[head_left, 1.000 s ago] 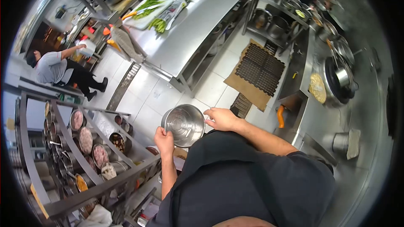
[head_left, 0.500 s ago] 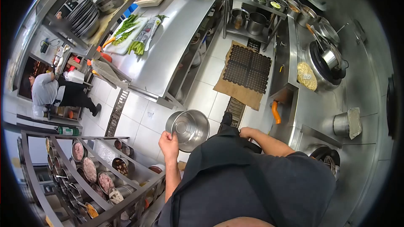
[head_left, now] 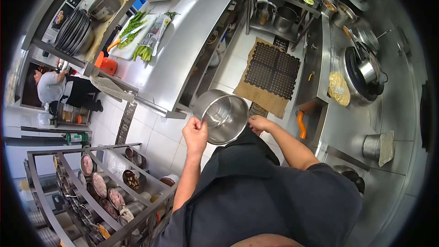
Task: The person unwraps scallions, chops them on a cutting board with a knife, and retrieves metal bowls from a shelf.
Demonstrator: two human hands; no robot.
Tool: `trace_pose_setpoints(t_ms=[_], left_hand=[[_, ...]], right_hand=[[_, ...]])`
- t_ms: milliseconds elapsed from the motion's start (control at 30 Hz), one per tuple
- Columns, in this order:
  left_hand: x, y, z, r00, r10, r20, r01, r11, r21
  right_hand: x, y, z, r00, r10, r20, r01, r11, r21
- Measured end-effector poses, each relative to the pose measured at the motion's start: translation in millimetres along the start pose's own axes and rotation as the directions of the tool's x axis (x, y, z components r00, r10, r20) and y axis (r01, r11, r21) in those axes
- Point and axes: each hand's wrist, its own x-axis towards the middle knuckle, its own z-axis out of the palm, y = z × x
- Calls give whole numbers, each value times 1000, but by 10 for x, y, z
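Observation:
An empty steel pot (head_left: 222,116) is held tilted in front of my body, its inside facing me. My left hand (head_left: 195,133) is closed on its left rim, thumb over the edge. At the pot's right side is my right hand (head_left: 259,124), fingers curled beside the rim; whether they touch the pot is not clear. On the steel counter (head_left: 183,55) beyond, a white cutting board (head_left: 123,53) holds chopped greens and an orange-handled knife (head_left: 124,37), with a bunch of celery (head_left: 145,51) beside it.
A rack (head_left: 105,155) of filled metal containers stands at the left. Black mats (head_left: 272,69) lie on cardboard on the floor. A wok station (head_left: 361,75) and an orange pipe (head_left: 301,125) are on the right. Another person (head_left: 59,87) stands far left.
My right hand has come back to the pot's right side after being lower, near my apron. The pot has moved up and right with my left hand. The view has shifted.

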Motion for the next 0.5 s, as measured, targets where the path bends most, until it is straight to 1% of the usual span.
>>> trace_pose_setpoints(t_ms=[33, 67, 100, 167, 200, 233, 300, 333, 433, 467, 500], left_hand=[[-30, 10, 30, 999, 33, 10, -33, 999, 21], [-63, 27, 36, 999, 35, 40, -36, 999, 29], [-101, 15, 34, 998, 21, 60, -20, 1000, -6], [-192, -18, 12, 996, -7, 94, 15, 997, -79], [-244, -23, -34, 993, 50, 107, -43, 997, -70], [-272, -26, -81, 995, 56, 78, -49, 995, -85], [-328, -52, -197, 998, 63, 22, -60, 992, -113], [-325, -197, -242, 998, 54, -26, -58, 988, -143], [-295, -164, -412, 980, -9, -201, -45, 964, -260], [-280, -165, -457, 971, 27, -239, -93, 959, -269], [-292, -140, -481, 963, 92, -255, -156, 956, -247]], right_hand=[[-32, -29, 16, 998, 2, 61, -21, 950, 313], [-45, -37, 32, 993, -18, 121, -57, 806, 590], [9, 1, 37, 976, -136, 172, -19, 728, 685], [43, 7, 176, 918, -348, 192, 19, 522, 852], [115, -9, 234, 877, -383, 289, -114, 418, 901], [7, -106, 297, 866, -438, 241, -84, 348, 934], [-493, -472, 485, 834, -534, 137, -35, 197, 980], [-617, -550, 540, 825, -559, 78, 68, 234, 970], [-1191, -773, 606, 704, -710, -10, 196, 181, 964], [-1284, -777, 586, 607, -795, -6, 230, 168, 959], [-1389, -812, 593, 593, -804, -43, 324, 189, 927]])
